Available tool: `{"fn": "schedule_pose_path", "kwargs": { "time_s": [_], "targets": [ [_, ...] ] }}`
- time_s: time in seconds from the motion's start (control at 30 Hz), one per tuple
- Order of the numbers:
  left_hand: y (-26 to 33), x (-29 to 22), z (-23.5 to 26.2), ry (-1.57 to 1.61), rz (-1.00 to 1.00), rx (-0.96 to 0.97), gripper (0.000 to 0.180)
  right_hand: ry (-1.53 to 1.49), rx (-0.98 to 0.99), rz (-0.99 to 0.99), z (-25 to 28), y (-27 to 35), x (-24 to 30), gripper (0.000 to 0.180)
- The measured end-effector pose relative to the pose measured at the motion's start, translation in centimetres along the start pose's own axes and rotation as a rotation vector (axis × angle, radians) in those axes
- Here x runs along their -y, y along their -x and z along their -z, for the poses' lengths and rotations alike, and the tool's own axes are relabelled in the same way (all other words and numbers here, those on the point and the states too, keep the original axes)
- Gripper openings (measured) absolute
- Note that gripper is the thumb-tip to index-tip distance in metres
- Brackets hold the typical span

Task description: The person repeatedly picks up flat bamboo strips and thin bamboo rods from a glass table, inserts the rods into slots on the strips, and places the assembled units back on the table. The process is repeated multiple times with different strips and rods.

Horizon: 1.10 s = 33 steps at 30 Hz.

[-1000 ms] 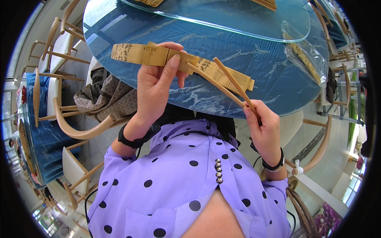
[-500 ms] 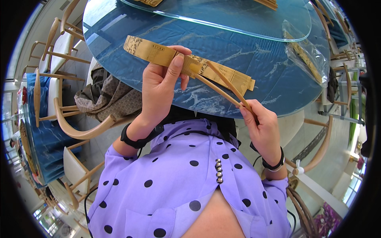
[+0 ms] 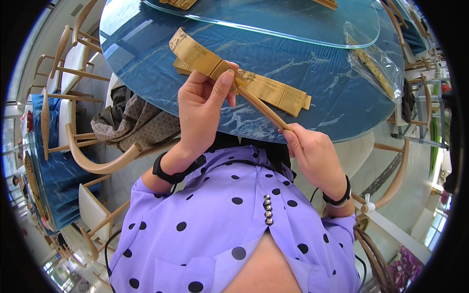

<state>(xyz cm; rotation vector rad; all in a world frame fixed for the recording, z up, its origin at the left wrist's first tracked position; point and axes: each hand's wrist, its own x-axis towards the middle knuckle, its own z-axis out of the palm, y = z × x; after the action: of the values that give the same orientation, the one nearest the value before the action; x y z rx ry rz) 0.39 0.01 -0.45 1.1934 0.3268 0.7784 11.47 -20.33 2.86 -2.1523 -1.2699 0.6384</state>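
My left hand point(image 3: 204, 100) pinches a long gold paper chopstick sleeve point(image 3: 195, 54) near its open end, thumb on top. The sleeve slants up and away to the left over the table. In my right hand point(image 3: 315, 154) is a pair of wooden chopsticks point(image 3: 264, 108), gripped near the ends close to me and lying together. Their far ends meet the sleeve's mouth beside my left fingers; how far in they reach is hidden. Beneath, more flat gold sleeves point(image 3: 279, 94) lie on the blue marbled tabletop point(image 3: 312, 66), partly covered by my left hand and the held sleeve.
A raised glass turntable point(image 3: 273, 19) covers the table's far part, with gold bundles at its far side. To the right lies a clear plastic bag point(image 3: 373, 68) with gold sleeves. A patterned bag point(image 3: 141, 122) rests on a wooden chair point(image 3: 95, 166) at my left.
The chopsticks, spread apart before, are now together, with their ends at the sleeve's mouth. The sleeve's far end has swung up and right. My right hand has shifted slightly left.
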Motion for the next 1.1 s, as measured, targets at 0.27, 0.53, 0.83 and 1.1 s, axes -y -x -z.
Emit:
{"fn": "schedule_pose_path", "kwargs": {
  "time_s": [0.27,0.53,0.83,1.1],
  "targets": [
    [0.4,0.0,-0.1,-0.085,0.003,0.119,0.028,-0.002,0.192,-0.019,1.0,-0.9,-0.9,0.045],
    [0.6,0.6,-0.5,-0.095,-0.005,0.114,0.035,-0.044,0.235,-0.094,0.7,-1.4,-0.3,0.052],
    [0.3,0.6,-1.0,-0.088,-0.059,0.08,0.039,-0.328,-0.052,-0.095,-1.1,-1.4,0.7,0.044],
    [0.3,0.1,-1.7,-0.173,0.074,0.089,0.039,-0.212,-0.279,0.027,-2.8,-2.2,1.4,0.028]
  ]
}}
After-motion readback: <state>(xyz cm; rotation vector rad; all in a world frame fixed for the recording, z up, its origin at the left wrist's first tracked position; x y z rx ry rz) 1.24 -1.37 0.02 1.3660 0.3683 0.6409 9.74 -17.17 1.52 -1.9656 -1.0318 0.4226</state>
